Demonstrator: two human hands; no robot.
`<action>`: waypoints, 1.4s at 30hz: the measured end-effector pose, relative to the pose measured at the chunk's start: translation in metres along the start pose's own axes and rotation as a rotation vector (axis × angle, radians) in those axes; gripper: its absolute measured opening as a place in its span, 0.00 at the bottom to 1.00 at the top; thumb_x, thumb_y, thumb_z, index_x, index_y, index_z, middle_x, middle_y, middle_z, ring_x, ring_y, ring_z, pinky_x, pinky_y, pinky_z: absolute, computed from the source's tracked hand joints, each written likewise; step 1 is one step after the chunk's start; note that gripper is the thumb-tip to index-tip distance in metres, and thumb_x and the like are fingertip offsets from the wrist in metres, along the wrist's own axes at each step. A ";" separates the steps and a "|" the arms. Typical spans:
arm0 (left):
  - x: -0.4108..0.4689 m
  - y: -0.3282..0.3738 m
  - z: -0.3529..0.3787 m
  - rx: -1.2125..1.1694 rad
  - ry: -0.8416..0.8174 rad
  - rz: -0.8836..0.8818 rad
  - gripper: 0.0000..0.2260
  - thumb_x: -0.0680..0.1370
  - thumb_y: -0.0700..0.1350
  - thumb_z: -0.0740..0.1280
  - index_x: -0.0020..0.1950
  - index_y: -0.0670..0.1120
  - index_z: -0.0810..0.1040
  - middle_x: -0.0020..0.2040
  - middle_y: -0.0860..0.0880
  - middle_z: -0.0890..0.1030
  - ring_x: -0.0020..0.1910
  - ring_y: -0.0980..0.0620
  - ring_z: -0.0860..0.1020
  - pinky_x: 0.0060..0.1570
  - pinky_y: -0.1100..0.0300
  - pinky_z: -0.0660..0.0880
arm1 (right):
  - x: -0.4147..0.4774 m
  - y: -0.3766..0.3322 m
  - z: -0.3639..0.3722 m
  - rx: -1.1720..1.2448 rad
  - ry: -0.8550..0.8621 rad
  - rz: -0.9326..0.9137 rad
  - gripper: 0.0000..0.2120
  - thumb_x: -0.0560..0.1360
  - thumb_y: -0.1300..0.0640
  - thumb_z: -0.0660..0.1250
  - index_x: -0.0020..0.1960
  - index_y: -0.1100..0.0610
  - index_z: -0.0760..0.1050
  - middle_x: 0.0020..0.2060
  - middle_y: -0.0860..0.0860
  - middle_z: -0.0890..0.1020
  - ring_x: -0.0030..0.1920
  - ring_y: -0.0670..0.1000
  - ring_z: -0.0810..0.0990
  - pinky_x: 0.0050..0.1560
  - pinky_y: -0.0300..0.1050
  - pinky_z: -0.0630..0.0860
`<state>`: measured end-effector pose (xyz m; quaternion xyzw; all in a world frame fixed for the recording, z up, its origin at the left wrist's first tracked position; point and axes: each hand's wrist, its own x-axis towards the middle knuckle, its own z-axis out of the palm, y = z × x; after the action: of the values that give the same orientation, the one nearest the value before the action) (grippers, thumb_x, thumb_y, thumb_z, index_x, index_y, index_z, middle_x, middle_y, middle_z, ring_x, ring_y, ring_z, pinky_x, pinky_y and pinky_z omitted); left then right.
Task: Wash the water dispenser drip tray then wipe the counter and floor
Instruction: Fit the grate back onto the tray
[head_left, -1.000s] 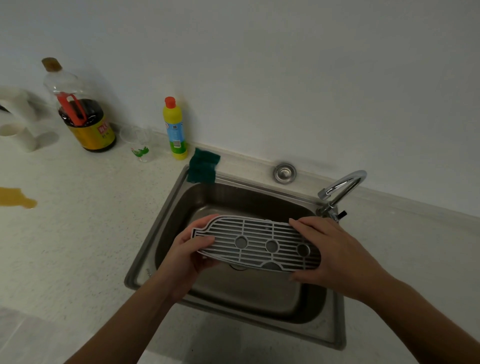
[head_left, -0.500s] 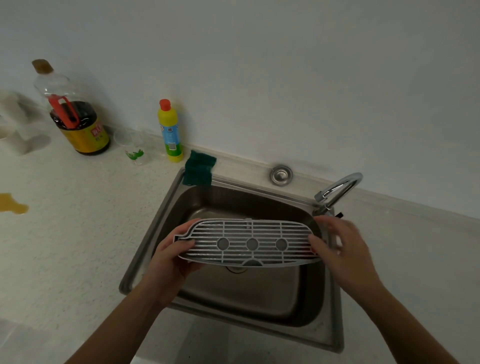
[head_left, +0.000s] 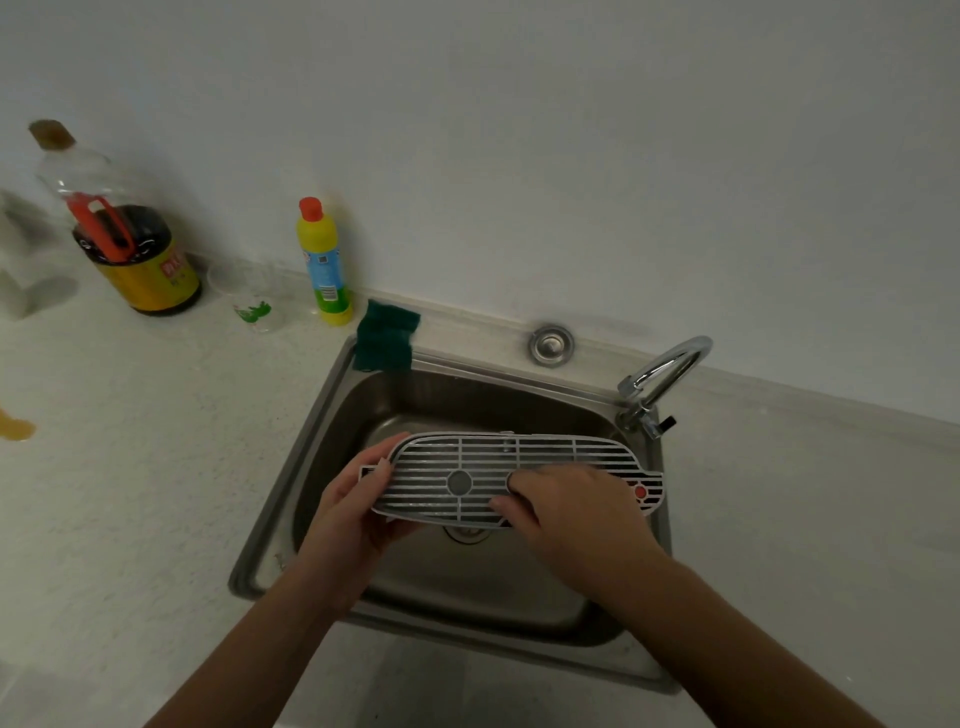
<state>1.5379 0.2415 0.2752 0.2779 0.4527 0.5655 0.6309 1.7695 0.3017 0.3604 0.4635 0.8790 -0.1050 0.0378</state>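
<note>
A grey slatted drip tray grille hangs flat over the steel sink. My left hand grips its left end from below, thumb on the edge. My right hand lies on top of the tray's right half, fingers curled on the slats; whether it grips the tray I cannot tell. A small red spot shows at the tray's right tip. A green scouring pad sits on the sink's back left corner. The curved tap stands at the back right with no water running.
A yellow detergent bottle with a red cap stands by the wall. Left of it are a clear plastic cup and a large dark sauce bottle. A brown spill marks the speckled counter at far left. A metal plug sits behind the sink.
My right hand has moved from the tray's right end onto its top, covering the right half. The tray has shifted slightly right and now shows a red spot at its tip.
</note>
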 end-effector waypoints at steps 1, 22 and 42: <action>0.000 0.001 0.001 0.004 -0.006 0.005 0.24 0.78 0.57 0.69 0.72 0.50 0.77 0.68 0.42 0.80 0.65 0.39 0.80 0.55 0.47 0.82 | 0.001 0.001 0.000 0.013 0.003 0.006 0.22 0.81 0.35 0.48 0.51 0.45 0.75 0.41 0.42 0.77 0.41 0.45 0.75 0.49 0.45 0.76; 0.013 -0.008 -0.005 -0.071 0.015 0.001 0.23 0.76 0.46 0.67 0.72 0.47 0.77 0.69 0.38 0.79 0.66 0.36 0.79 0.55 0.45 0.82 | 0.005 0.019 0.004 0.385 0.032 0.027 0.08 0.82 0.47 0.64 0.59 0.45 0.77 0.47 0.41 0.80 0.48 0.40 0.78 0.56 0.44 0.78; 0.000 0.008 -0.051 0.122 0.069 -0.114 0.22 0.76 0.45 0.71 0.70 0.50 0.77 0.63 0.41 0.83 0.60 0.38 0.83 0.50 0.44 0.84 | -0.020 0.058 0.051 1.519 0.078 0.635 0.21 0.74 0.46 0.69 0.61 0.57 0.80 0.51 0.56 0.88 0.52 0.59 0.87 0.52 0.55 0.84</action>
<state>1.4886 0.2352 0.2595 0.2698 0.5228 0.5094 0.6279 1.8270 0.3057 0.3055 0.5925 0.3963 -0.6392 -0.2886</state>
